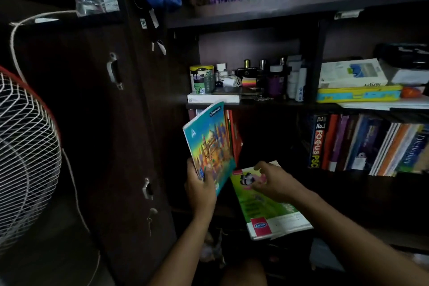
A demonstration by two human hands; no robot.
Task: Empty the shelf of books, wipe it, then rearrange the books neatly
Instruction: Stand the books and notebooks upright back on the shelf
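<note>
My left hand (200, 189) grips the bottom edge of a teal notebook (210, 144) with a colourful cover and holds it upright in front of the dark lower shelf bay (267, 137). A few thin red books (236, 139) still lean at the left of that bay, behind the notebook. My right hand (274, 181) rests on the top end of a green book (267, 206) with a red label; its fingers are curled over the cover. That green book lies flat on a small pile sticking out of the bay.
A row of upright books (362, 144) fills the bay to the right. The shelf above (232, 103) carries bottles, a tin and boxes. A closed dark cupboard door (111, 123) stands on the left, with a white fan (25, 158) at the far left.
</note>
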